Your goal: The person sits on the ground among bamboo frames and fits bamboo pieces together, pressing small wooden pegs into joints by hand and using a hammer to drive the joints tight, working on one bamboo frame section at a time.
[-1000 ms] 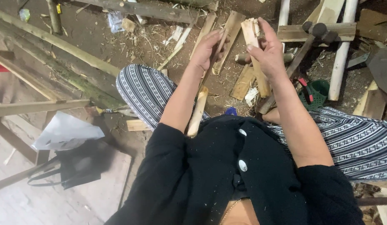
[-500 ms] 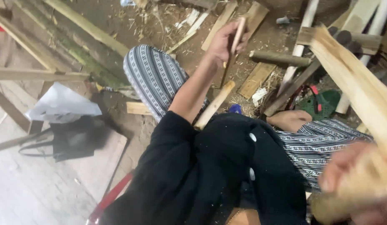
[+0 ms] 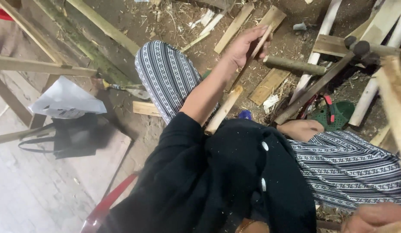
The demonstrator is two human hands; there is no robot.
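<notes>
My left hand [image 3: 247, 45] reaches forward over my knee and is closed on a thin wooden strip [image 3: 262, 39] that slants down toward my lap. A thicker pale stick [image 3: 223, 110] lies under that forearm, against my patterned trouser leg [image 3: 166, 75]. Low at the right edge, only part of my right hand [image 3: 373, 216] shows. It grips a long pale wooden slat [image 3: 395, 99], blurred, which rises along the right side of the view.
Scrap planks [image 3: 269, 84] and a short round log [image 3: 295, 64] lie on the dirt ahead. White poles [image 3: 321, 41] and a dark stick lean at the right near a green sandal [image 3: 335, 113]. At the left are a white sheet [image 3: 66, 101], a black bag [image 3: 73, 139] and timber beams [image 3: 41, 65].
My right hand has left the spot beside my left hand and swung down to the lower right, carrying a long slat. My left hand stays forward, holding the thin strip.
</notes>
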